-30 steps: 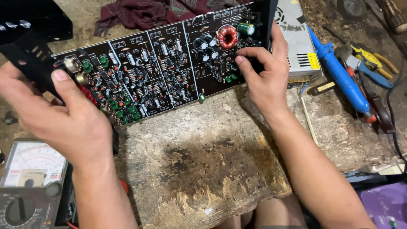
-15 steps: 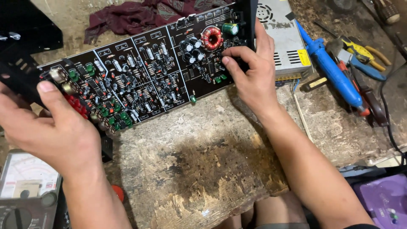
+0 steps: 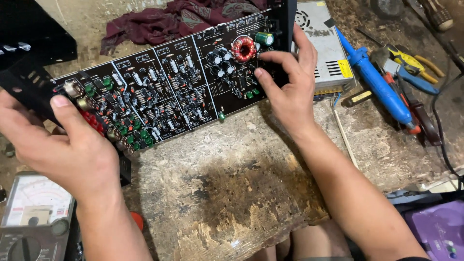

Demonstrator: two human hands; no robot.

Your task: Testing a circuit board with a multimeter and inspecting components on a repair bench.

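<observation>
A long black circuit board [image 3: 164, 101], dense with small parts and a copper coil [image 3: 243, 48], lies tilted across a worn wooden bench. My left hand [image 3: 63, 150] grips its left end, thumb pressed near the red and green connectors and the black end bracket [image 3: 24, 84]. At the right end my right hand [image 3: 287, 89] holds the board, fingers curled over the edge by the black end plate [image 3: 285, 24], thumb resting on the board below the coil.
A silver metal power supply box [image 3: 324, 43] sits right of the board. A blue solder sucker [image 3: 379, 87], pliers [image 3: 415, 67] and other tools lie at the right. A maroon cloth [image 3: 169, 21] is behind, an analog multimeter [image 3: 34, 212] at bottom left.
The board and both hands sit slightly further left and lower in view than a second ago. Both grips look the same.
</observation>
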